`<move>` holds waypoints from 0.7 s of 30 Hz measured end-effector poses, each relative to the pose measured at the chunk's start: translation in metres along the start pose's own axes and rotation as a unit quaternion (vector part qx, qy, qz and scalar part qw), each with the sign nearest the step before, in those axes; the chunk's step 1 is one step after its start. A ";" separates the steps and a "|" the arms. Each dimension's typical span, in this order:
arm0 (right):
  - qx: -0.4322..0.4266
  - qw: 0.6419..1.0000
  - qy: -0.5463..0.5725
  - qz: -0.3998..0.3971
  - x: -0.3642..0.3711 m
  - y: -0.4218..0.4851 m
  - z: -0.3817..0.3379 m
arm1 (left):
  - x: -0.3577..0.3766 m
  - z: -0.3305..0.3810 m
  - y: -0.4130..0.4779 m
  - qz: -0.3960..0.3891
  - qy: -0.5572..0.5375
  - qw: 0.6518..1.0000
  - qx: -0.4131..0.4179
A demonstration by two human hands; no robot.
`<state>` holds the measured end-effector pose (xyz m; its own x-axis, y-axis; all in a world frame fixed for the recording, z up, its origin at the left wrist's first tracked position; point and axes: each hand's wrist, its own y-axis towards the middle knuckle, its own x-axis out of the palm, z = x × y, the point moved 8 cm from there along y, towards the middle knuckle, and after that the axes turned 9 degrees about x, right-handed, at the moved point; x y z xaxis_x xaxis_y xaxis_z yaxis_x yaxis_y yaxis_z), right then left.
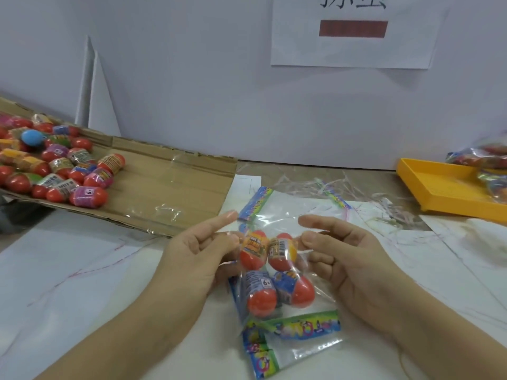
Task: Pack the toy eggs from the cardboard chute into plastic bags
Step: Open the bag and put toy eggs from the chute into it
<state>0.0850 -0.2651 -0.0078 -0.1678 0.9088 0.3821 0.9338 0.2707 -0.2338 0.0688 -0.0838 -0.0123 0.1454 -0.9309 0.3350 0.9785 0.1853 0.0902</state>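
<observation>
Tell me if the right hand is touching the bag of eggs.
Touching. Head view shows the right hand pinching the plastic bag beside a yellow-labelled toy egg.

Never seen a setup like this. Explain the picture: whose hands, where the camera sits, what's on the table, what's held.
No machine here: a person works bare-handed, and the one camera sits on their head, looking forward and down. The left hand and right hand each pinch a side of a clear plastic bag holding four toy eggs. At left, a cardboard chute carries loose eggs. Nearest the camera lie empty bags. A yellow tray at right holds filled bags.
</observation>
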 end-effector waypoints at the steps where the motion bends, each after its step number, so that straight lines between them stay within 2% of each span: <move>1: -0.002 1.000 0.001 0.000 0.000 0.000 0.000 | 0.003 -0.001 0.000 -0.019 0.007 1.000 -0.007; 5: -0.004 1.000 -0.008 -0.010 0.001 -0.001 0.000 | 0.009 0.001 -0.001 -0.041 -0.024 0.999 -0.001; 11: 0.003 1.000 0.015 -0.023 0.004 0.000 -0.002 | 0.010 0.011 0.000 -0.060 0.012 0.995 0.075; 17: 0.003 0.999 0.020 -0.040 0.004 0.001 -0.001 | 0.014 0.024 -0.001 -0.125 0.071 0.975 0.171; 21: -0.005 0.998 0.025 -0.051 0.006 0.001 -0.002 | 0.018 0.025 -0.004 -0.172 0.061 0.966 0.185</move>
<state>0.0852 -0.2601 -0.0044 -0.2458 0.8598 0.4476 0.9159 0.3572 -0.1830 0.0642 -0.0932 0.0172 -0.1414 -0.9833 0.1149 0.8555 -0.0630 0.5140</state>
